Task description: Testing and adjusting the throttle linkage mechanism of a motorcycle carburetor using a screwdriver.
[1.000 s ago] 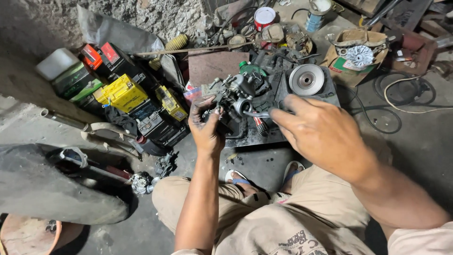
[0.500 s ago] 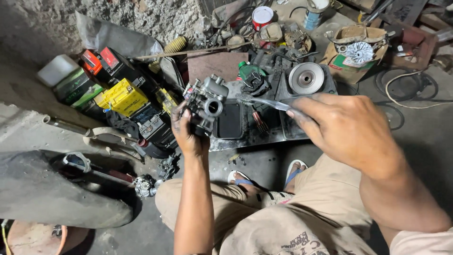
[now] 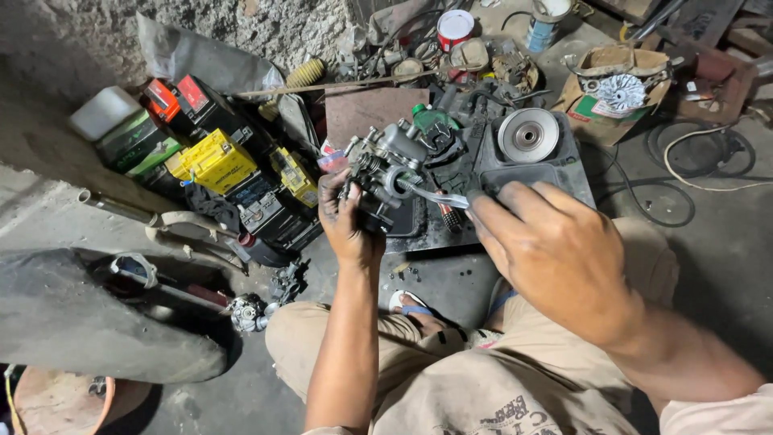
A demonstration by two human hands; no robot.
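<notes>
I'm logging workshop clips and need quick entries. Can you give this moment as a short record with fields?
Setting: grimy concrete workshop floor, person seated
Left hand: grips a grey metal carburettor, held up above a dark tray
Right hand: holds a slim silver metal tool, tip at the carburettor
On the tray: round silver metal disc
Left of the hands: stacked batteries, one yellow box-shaped battery
Far side: red and white can
</notes>
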